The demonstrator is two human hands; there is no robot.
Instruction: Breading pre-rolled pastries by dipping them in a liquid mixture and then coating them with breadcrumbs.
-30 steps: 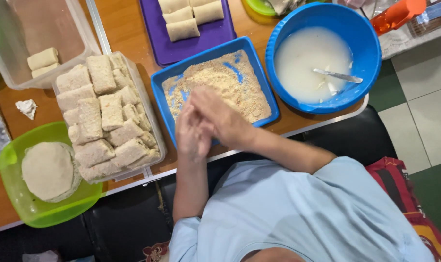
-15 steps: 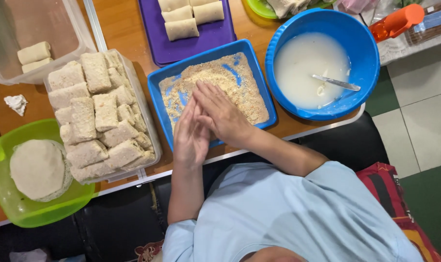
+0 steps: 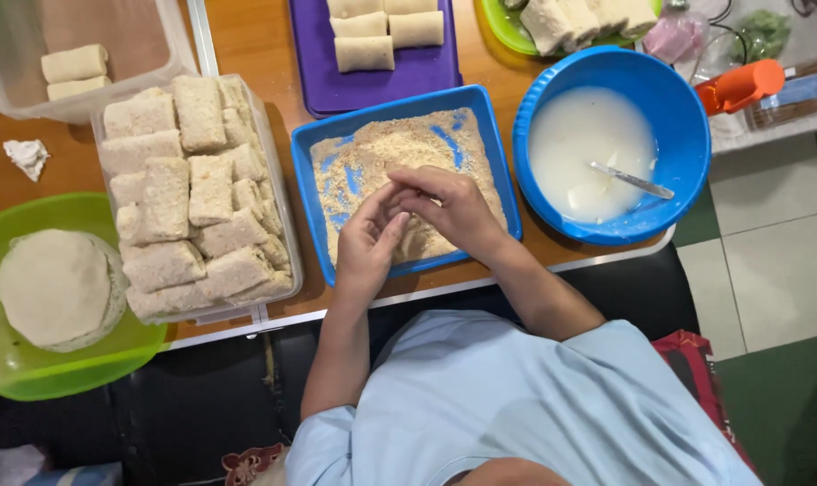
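Both hands have dropped from the near rim into the blue tray of breadcrumbs. The left hand and right hand, pressed flat palm to palm a second ago, now curl toward each other with fingertips meeting just above the crumbs; whether they pinch a roll between them I cannot tell. To the left, a clear box is piled with crumbed rolls. To the right stands a blue bowl of white batter with a spoon in it.
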